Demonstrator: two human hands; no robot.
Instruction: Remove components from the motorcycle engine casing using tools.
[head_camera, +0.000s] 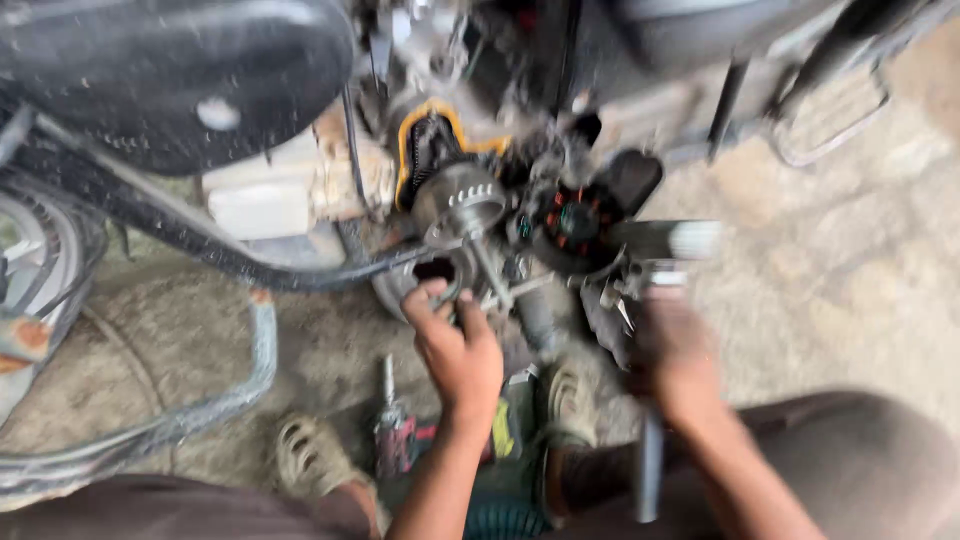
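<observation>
A motorcycle engine (470, 200) lies open before me, its side cover off. A round grey flywheel (460, 197) sits in front of an orange gasket rim (425, 115). To its right is a dark stator cover (575, 225) with copper windings. My left hand (455, 345) reaches up and pinches a small metal part just under the flywheel. My right hand (675, 350) is blurred and grips a long metal tool (650, 460) whose handle runs down past my knee.
A black tyre (150, 70) fills the upper left. A power tool (395, 435) lies on the concrete floor (850, 270) between my sandalled feet (310, 455). A metal guard bar (830, 120) stands at the upper right, and a curved crash bar (250, 370) at the left.
</observation>
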